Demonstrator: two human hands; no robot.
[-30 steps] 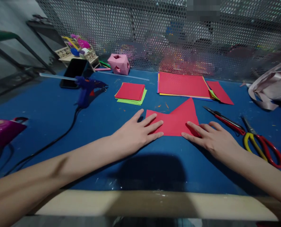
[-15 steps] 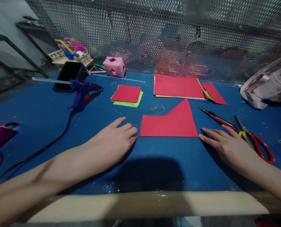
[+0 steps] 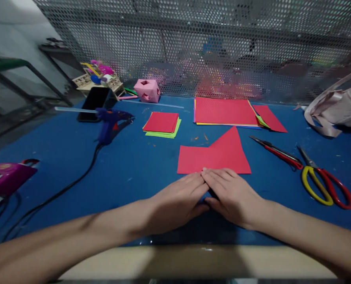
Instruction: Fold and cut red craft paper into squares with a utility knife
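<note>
Head view: the angular red paper piece (image 3: 224,157) lies flat on the blue tabletop (image 3: 130,161). Left hand (image 3: 177,203) and right hand (image 3: 236,197) meet mid-way along its near edge, fingers extended and close together, presumably for even pressure.

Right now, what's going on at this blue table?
A person has both bare hands at a red sheet of paper, which looks folded and has a peak on its right side. The left hand and right hand meet at its near edge, fingers together; neither is gripping it. A utility knife and scissors lie to the right, a blue glue gun to the left. The small paper stack and large paper stack sit beyond the sheet.
</note>
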